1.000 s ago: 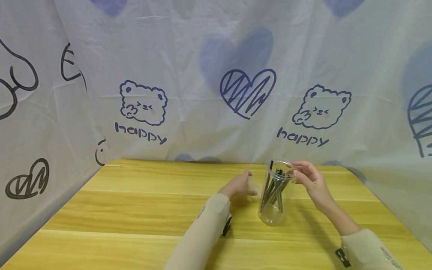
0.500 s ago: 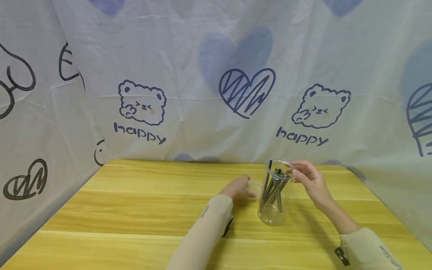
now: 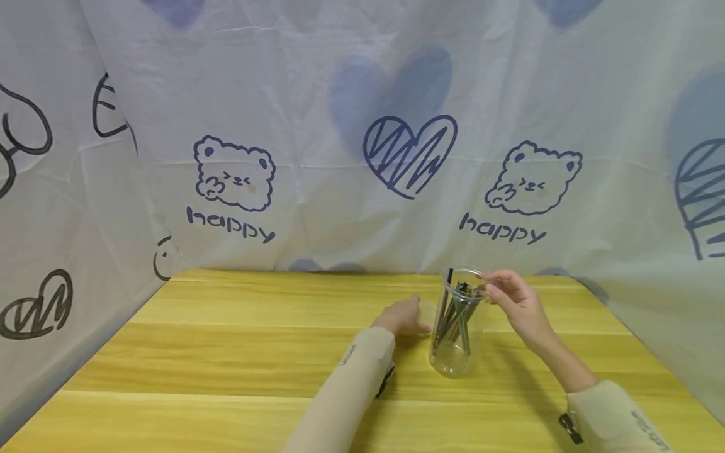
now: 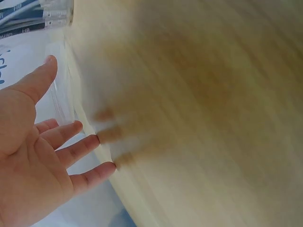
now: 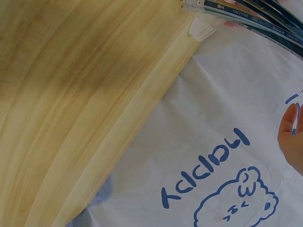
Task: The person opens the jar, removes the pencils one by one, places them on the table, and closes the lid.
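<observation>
A tall clear plastic cup (image 3: 451, 366) stands on the wooden table, holding several dark pencils (image 3: 461, 318) that lean inside it. My right hand (image 3: 523, 308) pinches the cup's rim at its right side; in the right wrist view only part of that hand (image 5: 291, 142) shows at the edge. To the left of the cup is my left hand (image 3: 401, 316), low over the table. A clear, shallow round piece like a lid (image 3: 428, 312) lies between this hand and the cup. In the left wrist view the lid (image 4: 59, 92) sits between the spread thumb and the nearly straight fingers.
The yellow wood-grain table (image 3: 226, 352) ends at a white cloth backdrop (image 3: 317, 157) printed with hearts and bears. Another printed cloth (image 3: 85, 207) hangs along the left side.
The clear lid, tilted beside the left hand a second ago, now appears flatter on the table. The left hand has lowered slightly; the right hand still holds the cup's rim.
</observation>
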Demonstrator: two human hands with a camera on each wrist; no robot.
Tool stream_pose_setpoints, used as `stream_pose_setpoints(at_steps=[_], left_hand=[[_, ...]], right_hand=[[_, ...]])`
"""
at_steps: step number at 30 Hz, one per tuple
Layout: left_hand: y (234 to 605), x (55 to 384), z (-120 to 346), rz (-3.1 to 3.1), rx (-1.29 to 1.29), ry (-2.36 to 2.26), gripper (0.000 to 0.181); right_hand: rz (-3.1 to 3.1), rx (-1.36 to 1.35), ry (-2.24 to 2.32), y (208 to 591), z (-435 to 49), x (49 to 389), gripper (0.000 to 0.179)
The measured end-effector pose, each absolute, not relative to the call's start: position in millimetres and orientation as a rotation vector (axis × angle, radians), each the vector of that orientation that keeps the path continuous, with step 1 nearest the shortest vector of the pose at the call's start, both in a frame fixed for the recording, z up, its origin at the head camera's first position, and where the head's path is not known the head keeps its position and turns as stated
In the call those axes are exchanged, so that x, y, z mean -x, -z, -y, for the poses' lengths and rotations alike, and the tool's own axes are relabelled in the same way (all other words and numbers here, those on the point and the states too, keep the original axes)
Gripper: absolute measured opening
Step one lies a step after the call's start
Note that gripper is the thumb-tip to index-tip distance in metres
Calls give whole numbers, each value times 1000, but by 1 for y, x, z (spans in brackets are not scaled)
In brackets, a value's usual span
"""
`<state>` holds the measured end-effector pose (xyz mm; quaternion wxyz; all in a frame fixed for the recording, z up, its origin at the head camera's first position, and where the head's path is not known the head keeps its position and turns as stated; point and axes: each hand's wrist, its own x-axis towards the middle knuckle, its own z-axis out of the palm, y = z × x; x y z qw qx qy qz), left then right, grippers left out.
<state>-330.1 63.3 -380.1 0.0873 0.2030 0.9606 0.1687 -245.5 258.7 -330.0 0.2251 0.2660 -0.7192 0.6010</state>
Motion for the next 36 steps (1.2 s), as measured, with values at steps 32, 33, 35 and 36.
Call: stream_pose_setpoints(at_steps=[32, 33, 35, 36], left_hand=[[357, 338, -50, -2904, -794, -782, 42], [355, 338, -50, -2905, -802, -805, 40], [353, 338, -49, -2904, -822, -861, 38], [352, 339, -49, -2909, -840, -884, 36]], right_hand=[[1909, -721, -1631, 329, -255, 247, 11], [1913, -710, -1623, 330, -254, 247, 10], [1908, -696, -1624, 330, -253, 247, 11], [1896, -692, -1632, 330, -252, 248, 12]])
